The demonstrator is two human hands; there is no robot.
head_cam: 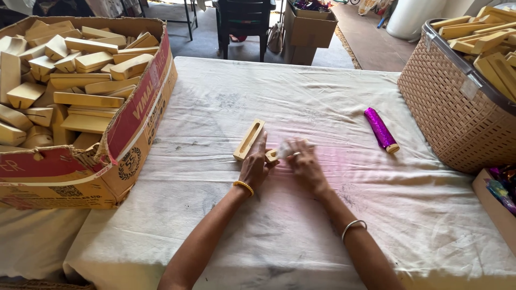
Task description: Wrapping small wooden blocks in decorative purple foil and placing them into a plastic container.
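A pale, smooth, oblong wooden block (249, 139) with a slotted face is lying on the creased white cloth (279, 215), touching the left hand (254, 167). Both the left hand and the right hand (305, 165) are pinching a smaller wooden piece (272, 155) between closed fingertips.

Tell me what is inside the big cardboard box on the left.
The big torn cardboard box holds a loose heap of pale wooden blocks, some with a slot cut into them. The pile covers the box's bottom and whatever lies deeper, so that cannot be seen.
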